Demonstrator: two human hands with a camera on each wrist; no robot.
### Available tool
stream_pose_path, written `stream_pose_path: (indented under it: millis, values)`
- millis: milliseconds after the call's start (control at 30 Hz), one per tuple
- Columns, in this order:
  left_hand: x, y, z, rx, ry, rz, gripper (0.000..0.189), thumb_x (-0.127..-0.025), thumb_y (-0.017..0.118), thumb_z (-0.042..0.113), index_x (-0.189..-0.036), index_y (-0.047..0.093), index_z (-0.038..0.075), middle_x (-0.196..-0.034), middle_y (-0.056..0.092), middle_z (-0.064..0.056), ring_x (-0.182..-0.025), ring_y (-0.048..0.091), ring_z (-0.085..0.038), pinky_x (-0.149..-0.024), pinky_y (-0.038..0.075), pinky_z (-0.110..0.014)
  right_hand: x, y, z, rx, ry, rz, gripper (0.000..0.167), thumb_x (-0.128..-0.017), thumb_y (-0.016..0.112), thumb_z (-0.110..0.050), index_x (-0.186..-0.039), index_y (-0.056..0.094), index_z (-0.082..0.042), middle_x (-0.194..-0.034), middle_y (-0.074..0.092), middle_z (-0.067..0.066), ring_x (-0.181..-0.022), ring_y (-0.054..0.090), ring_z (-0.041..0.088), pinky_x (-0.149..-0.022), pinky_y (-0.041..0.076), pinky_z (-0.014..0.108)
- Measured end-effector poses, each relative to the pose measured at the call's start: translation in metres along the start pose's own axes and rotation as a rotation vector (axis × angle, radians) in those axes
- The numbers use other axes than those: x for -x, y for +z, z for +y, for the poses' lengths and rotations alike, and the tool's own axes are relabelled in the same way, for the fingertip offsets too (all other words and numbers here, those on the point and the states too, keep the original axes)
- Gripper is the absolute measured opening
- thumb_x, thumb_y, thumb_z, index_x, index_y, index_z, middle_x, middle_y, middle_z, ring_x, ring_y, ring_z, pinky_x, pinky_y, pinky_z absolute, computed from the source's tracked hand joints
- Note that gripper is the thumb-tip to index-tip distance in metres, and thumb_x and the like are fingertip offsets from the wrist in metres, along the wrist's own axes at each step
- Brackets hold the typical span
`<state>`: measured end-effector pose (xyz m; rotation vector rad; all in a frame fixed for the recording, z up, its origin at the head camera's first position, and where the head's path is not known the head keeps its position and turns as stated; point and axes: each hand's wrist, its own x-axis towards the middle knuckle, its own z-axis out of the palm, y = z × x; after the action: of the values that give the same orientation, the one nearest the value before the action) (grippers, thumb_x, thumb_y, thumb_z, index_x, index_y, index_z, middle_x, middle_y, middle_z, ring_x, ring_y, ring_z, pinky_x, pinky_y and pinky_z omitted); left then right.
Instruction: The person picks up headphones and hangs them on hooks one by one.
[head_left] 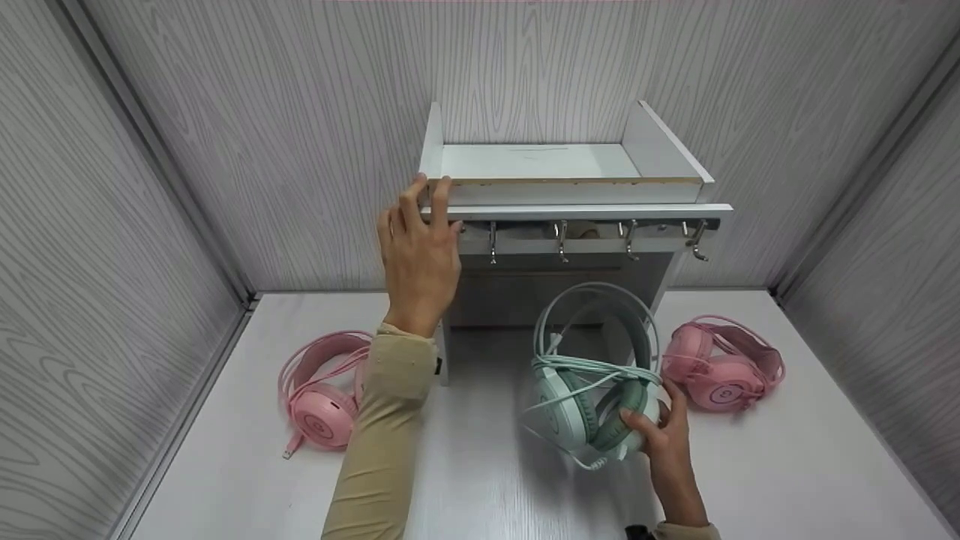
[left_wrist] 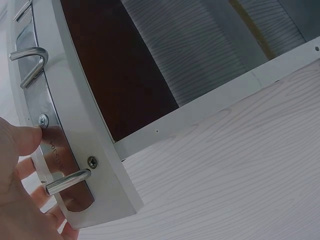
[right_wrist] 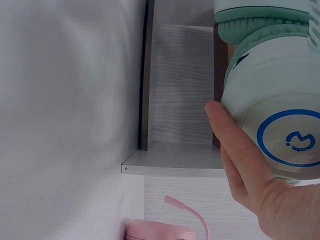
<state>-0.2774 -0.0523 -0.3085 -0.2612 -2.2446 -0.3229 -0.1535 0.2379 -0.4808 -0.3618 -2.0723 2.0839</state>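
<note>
The white tabletop (head_left: 480, 480) is bounded by grained panels at the back and both sides, and the rack (head_left: 536, 161) stands against the back one. Its hook board (head_left: 577, 211) juts forward as the nearest edge, its row of metal hooks (head_left: 562, 241) sticking out over an open recess. Room runs from that recess down the middle of the tabletop; the sides are tighter, with one pink headset (head_left: 322, 416) at the left, partly behind the sleeve (head_left: 382, 450), and another pink headset (head_left: 726, 384) just beyond the right hand (head_left: 666, 435). The mint headset (head_left: 583, 406) is in front of the recess, below the hooks as the head view shows it, headband up and cord wound across. The right hand grips it by one ear cup, thumb on the cushion and fingers around the outer shell. The left hand (head_left: 420, 259) pinches the hook board's left end, fingers over the top edge, thumb against the metal plate (left_wrist: 62, 165) beside a screw.
</note>
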Motion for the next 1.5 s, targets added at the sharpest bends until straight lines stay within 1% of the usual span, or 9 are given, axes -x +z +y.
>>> stream_pose_path:
  millis: [233, 433, 700, 933, 1167, 1333, 1500]
  values:
    - [-0.0001, -0.0003, -0.0002, -0.004, 0.000, -0.001, 0.049, -0.105, 0.057, 0.025, -0.149, 0.042, 0.010, -0.144, 0.038, -0.019, -0.119, 0.052, -0.038, -0.110, 0.032, -0.051, 0.0002, -0.0016, -0.0024, -0.017, 0.001, 0.004, 0.084, -0.091, 0.059, -0.008, -0.160, 0.012, -0.010, -0.149, 0.038, 0.028, -0.115, 0.054, 0.025, -0.079, 0.053, 0.029]
    - [-0.0010, -0.0006, 0.0013, -0.006, 0.001, -0.010, 0.049, -0.105, 0.057, 0.025, -0.150, 0.042, 0.010, -0.145, 0.037, -0.019, -0.119, 0.052, -0.038, -0.110, 0.031, -0.052, 0.0001, -0.0035, -0.0018, -0.034, -0.006, 0.015, 0.083, -0.090, 0.059, -0.005, -0.160, 0.013, -0.009, -0.148, 0.039, 0.028, -0.111, 0.056, 0.019, -0.080, 0.053, 0.027]
    - [-0.0007, -0.0007, 0.0007, 0.011, 0.001, 0.007, 0.050, -0.105, 0.058, 0.024, -0.149, 0.042, 0.010, -0.144, 0.038, -0.019, -0.117, 0.052, -0.038, -0.110, 0.032, -0.051, -0.0005, -0.0027, -0.0007, -0.062, -0.021, 0.021, 0.083, -0.089, 0.059, -0.003, -0.159, 0.014, -0.008, -0.147, 0.039, 0.028, -0.108, 0.057, 0.015, -0.080, 0.053, 0.027]
    - [-0.0004, -0.0009, 0.0000, 0.032, -0.009, -0.011, 0.048, -0.106, 0.056, 0.024, -0.150, 0.041, 0.010, -0.145, 0.037, -0.019, -0.120, 0.051, -0.038, -0.111, 0.031, -0.051, 0.0001, -0.0014, -0.0027, -0.086, -0.057, 0.032, 0.082, -0.087, 0.057, -0.001, -0.157, 0.015, -0.006, -0.148, 0.037, 0.028, -0.111, 0.055, 0.015, -0.082, 0.051, 0.026]
    - [0.0003, -0.0010, -0.0006, 0.046, -0.016, -0.026, 0.048, -0.106, 0.055, 0.024, -0.150, 0.041, 0.010, -0.146, 0.036, -0.019, -0.121, 0.050, -0.038, -0.112, 0.029, -0.051, 0.0011, -0.0043, -0.0032, -0.137, -0.089, 0.034, 0.083, -0.085, 0.054, 0.001, -0.158, 0.014, -0.006, -0.153, 0.033, 0.025, -0.115, 0.052, 0.010, -0.087, 0.048, 0.024]
    - [-0.0004, -0.0008, -0.0002, 0.045, -0.023, -0.041, 0.049, -0.106, 0.055, 0.023, -0.150, 0.040, 0.010, -0.146, 0.036, -0.019, -0.123, 0.049, -0.038, -0.112, 0.028, -0.051, 0.0009, -0.0044, -0.0020, -0.155, -0.108, 0.040, 0.082, -0.084, 0.055, 0.003, -0.157, 0.017, -0.005, -0.151, 0.035, 0.024, -0.113, 0.054, 0.010, -0.087, 0.049, 0.024]
    - [-0.0002, -0.0002, 0.0001, 0.033, -0.014, -0.031, 0.049, -0.106, 0.055, 0.024, -0.150, 0.040, 0.010, -0.146, 0.037, -0.019, -0.122, 0.050, -0.038, -0.112, 0.029, -0.051, 0.0010, -0.0052, -0.0008, -0.185, -0.149, 0.048, 0.080, -0.083, 0.054, 0.006, -0.154, 0.020, -0.003, -0.149, 0.037, 0.022, -0.114, 0.054, 0.011, -0.088, 0.048, 0.024]
